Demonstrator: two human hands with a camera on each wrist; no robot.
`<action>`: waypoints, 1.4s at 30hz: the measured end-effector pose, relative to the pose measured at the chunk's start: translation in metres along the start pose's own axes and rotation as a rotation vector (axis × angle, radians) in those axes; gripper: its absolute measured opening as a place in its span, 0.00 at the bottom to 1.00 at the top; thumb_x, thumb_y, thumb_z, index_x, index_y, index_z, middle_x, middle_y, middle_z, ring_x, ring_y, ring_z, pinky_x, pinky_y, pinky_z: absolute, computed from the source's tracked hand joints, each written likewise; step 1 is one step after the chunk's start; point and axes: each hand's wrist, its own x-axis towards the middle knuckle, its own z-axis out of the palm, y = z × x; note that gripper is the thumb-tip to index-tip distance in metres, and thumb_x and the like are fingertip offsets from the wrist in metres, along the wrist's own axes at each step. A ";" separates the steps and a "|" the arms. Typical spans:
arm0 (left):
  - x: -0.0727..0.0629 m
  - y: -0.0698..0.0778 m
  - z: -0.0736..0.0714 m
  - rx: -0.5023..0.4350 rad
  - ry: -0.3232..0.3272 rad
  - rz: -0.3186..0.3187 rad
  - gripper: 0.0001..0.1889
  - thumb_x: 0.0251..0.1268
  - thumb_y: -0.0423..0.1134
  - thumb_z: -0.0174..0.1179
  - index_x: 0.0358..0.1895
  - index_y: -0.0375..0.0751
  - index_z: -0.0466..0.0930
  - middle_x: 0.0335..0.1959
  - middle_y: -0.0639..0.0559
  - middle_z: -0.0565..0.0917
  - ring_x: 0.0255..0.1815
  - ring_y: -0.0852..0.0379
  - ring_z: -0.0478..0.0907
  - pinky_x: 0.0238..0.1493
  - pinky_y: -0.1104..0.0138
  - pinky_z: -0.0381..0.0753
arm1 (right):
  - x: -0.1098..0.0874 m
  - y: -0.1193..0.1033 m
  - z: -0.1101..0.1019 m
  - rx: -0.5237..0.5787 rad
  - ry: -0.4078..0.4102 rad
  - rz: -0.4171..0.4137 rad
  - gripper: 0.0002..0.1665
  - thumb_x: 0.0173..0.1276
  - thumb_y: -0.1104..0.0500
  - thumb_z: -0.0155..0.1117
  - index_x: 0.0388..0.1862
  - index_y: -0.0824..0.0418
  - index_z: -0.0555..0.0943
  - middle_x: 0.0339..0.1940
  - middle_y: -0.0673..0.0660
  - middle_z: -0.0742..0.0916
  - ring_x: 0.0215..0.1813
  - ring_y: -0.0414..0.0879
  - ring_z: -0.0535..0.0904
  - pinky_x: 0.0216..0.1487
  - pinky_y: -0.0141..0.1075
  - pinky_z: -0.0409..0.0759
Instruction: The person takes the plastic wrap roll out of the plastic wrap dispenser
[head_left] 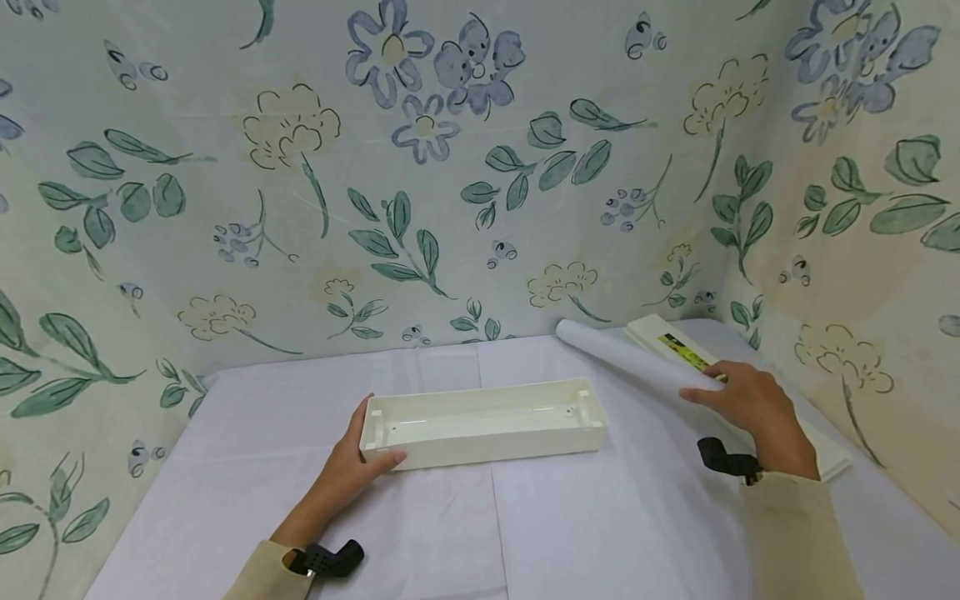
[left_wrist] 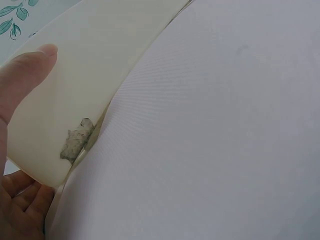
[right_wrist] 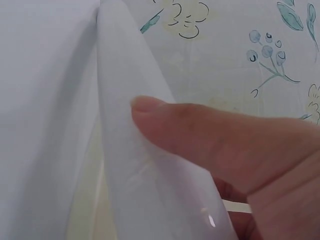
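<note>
In the head view, a long, shallow, cream plastic box lies near the middle of the table, its hollow side facing up. My left hand grips its left end, thumb on the front wall and fingers round the far corner. A grey, rough patch shows low on its side in the left wrist view. On the right, my right hand holds a smooth white roll, thumb across its near side and fingertips behind. The roll looks glossy at its lower part in the right wrist view.
A long cream strip with a yellow-green label lies behind the roll, along the right wall. White cloth covers the table. Flower-patterned walls stand close at the back and both sides.
</note>
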 end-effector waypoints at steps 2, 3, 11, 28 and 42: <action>0.000 0.000 0.000 -0.003 -0.002 -0.001 0.56 0.53 0.55 0.70 0.78 0.52 0.39 0.73 0.43 0.60 0.71 0.41 0.60 0.66 0.40 0.57 | 0.000 0.000 0.000 0.007 -0.018 0.013 0.54 0.54 0.32 0.68 0.63 0.74 0.68 0.57 0.79 0.73 0.43 0.66 0.72 0.31 0.47 0.72; 0.000 0.000 0.000 -0.003 -0.003 0.000 0.56 0.53 0.55 0.70 0.78 0.52 0.39 0.73 0.43 0.60 0.71 0.41 0.60 0.66 0.40 0.57 | 0.000 0.000 0.000 0.013 -0.027 0.020 0.54 0.54 0.33 0.68 0.63 0.73 0.68 0.57 0.79 0.73 0.43 0.66 0.72 0.31 0.46 0.72; 0.001 0.000 0.001 -0.003 -0.003 0.004 0.55 0.54 0.55 0.69 0.78 0.53 0.39 0.74 0.44 0.60 0.71 0.42 0.59 0.66 0.40 0.56 | 0.000 0.003 0.004 0.054 -0.064 0.032 0.50 0.53 0.34 0.70 0.61 0.69 0.69 0.54 0.76 0.74 0.44 0.66 0.71 0.32 0.47 0.74; -0.002 0.001 -0.001 -0.016 -0.005 0.011 0.55 0.54 0.53 0.70 0.78 0.54 0.40 0.73 0.44 0.61 0.71 0.42 0.60 0.66 0.40 0.57 | 0.003 0.007 0.011 0.045 -0.104 0.056 0.52 0.53 0.36 0.71 0.66 0.69 0.69 0.56 0.77 0.73 0.45 0.67 0.70 0.33 0.49 0.74; 0.000 0.001 0.000 -0.003 -0.001 0.016 0.55 0.54 0.54 0.69 0.78 0.52 0.40 0.73 0.43 0.61 0.70 0.41 0.60 0.66 0.39 0.57 | 0.003 0.007 0.016 0.043 -0.101 0.041 0.49 0.55 0.39 0.71 0.65 0.71 0.69 0.55 0.76 0.74 0.45 0.66 0.71 0.35 0.50 0.74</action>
